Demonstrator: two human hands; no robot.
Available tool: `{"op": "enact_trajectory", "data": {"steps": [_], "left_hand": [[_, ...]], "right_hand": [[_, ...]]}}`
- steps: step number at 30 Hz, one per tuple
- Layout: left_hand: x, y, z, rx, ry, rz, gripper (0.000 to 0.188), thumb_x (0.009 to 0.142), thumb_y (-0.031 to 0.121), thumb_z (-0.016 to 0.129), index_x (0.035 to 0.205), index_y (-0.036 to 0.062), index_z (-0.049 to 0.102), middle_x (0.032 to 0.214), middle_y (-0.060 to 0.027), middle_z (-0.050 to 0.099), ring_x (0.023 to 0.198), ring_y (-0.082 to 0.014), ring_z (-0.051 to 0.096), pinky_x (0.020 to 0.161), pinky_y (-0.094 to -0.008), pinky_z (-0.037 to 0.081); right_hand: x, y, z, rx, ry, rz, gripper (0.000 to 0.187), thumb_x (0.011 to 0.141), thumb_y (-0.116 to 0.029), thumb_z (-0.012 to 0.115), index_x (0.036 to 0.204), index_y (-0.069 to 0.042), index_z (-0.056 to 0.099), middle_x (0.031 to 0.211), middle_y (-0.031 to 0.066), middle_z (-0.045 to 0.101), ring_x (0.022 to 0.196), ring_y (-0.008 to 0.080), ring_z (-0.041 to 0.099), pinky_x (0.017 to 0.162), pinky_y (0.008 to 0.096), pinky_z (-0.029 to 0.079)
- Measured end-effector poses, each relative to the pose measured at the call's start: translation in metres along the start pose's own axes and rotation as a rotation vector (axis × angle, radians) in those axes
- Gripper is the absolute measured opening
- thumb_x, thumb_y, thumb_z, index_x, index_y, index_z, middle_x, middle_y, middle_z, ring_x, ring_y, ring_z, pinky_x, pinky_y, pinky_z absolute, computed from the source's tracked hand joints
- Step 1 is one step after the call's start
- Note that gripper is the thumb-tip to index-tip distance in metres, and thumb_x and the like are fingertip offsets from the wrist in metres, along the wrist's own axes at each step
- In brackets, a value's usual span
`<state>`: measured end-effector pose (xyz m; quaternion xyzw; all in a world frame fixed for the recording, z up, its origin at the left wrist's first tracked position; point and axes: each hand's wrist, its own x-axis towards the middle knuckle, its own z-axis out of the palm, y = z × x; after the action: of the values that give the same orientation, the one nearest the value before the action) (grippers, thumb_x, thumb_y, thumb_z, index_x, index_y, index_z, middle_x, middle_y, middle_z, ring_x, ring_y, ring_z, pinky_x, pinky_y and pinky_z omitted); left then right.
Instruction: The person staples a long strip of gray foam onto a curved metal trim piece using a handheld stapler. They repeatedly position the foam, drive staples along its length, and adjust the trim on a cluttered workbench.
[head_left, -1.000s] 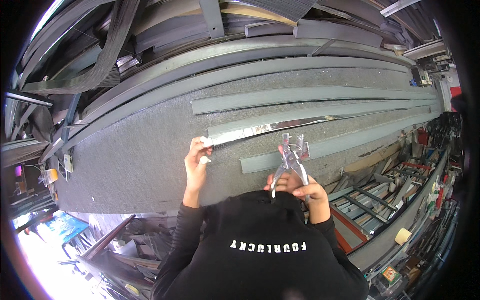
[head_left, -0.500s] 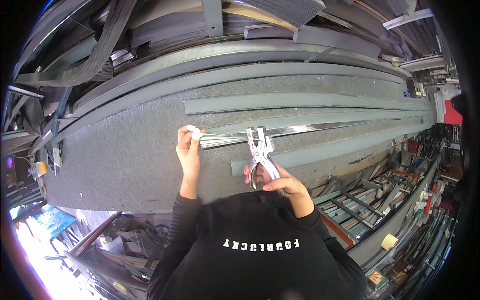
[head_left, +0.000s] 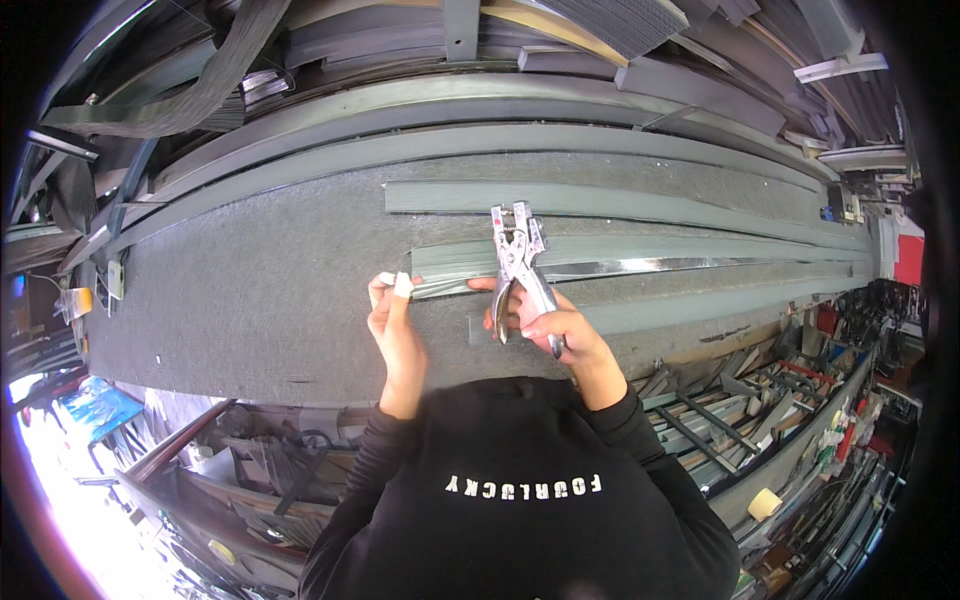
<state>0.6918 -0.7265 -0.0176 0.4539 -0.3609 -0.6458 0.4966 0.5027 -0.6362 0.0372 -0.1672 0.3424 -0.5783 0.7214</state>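
1. Left hand (head_left: 395, 325): white-capped fingertips, drawn narrow, meet the left end of the pleated stack (head_left: 450, 262); whether they pinch cannot be told.
2. Right hand (head_left: 562, 335): holds metal pliers (head_left: 518, 270), handles spread; one finger reaches the near edge.
3. Pleated stack: lies on the table (head_left: 250, 300), between two strips.
4. Step, as judged: evening the layers; the next move calls for aligned edges.

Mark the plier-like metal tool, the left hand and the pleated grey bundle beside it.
Plier-like metal tool (head_left: 517, 263): head view, near its pivot.
Left hand (head_left: 393, 318): head view, middle of the hand.
Pleated grey bundle (head_left: 630, 248): head view, upper face, around mid-length.
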Motion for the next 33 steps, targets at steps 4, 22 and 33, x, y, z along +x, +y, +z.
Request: {"op": "enact_trajectory", "data": {"steps": [4, 22, 33], "left_hand": [[-0.011, 0.008, -0.011, 0.120, -0.222, 0.222, 0.022, 0.087, 0.020, 0.066, 0.087, -0.0017, 0.073, 0.112, -0.0025, 0.042, 0.102, -0.0157, 0.044, 0.090, -0.0323, 0.037], [-0.051, 0.012, -0.005, 0.198, 0.096, -0.147, 0.011, 0.095, 0.015, 0.057, 0.097, 0.0059, 0.053, 0.078, -0.0022, 0.058, 0.061, -0.0070, 0.053, 0.050, -0.0189, 0.039], [-0.018, -0.005, 0.031, 0.237, -0.060, -0.282, 0.021, 0.093, 0.023, 0.061, 0.082, 0.0052, 0.063, 0.061, 0.0014, 0.056, 0.049, -0.0033, 0.042, 0.043, -0.0211, 0.029]], "right_hand": [[-0.004, 0.000, -0.004, -0.069, -0.021, 0.071, 0.086, 0.064, -0.016, 0.067, 0.142, -0.002, 0.033, 0.138, 0.0177, 0.044, 0.096, 0.0220, 0.059, 0.084, 0.0343, 0.047], [-0.008, 0.024, -0.017, -0.281, -0.044, 0.003, 0.101, 0.062, -0.029, 0.069, 0.148, -0.002, 0.023, 0.148, 0.0095, 0.034, 0.096, 0.0213, 0.057, 0.078, 0.0318, 0.047], [-0.013, 0.032, -0.026, -0.405, -0.040, -0.007, 0.097, 0.062, -0.026, 0.070, 0.147, -0.003, 0.028, 0.131, 0.0061, 0.046, 0.098, 0.0160, 0.054, 0.082, 0.0283, 0.042]]}}
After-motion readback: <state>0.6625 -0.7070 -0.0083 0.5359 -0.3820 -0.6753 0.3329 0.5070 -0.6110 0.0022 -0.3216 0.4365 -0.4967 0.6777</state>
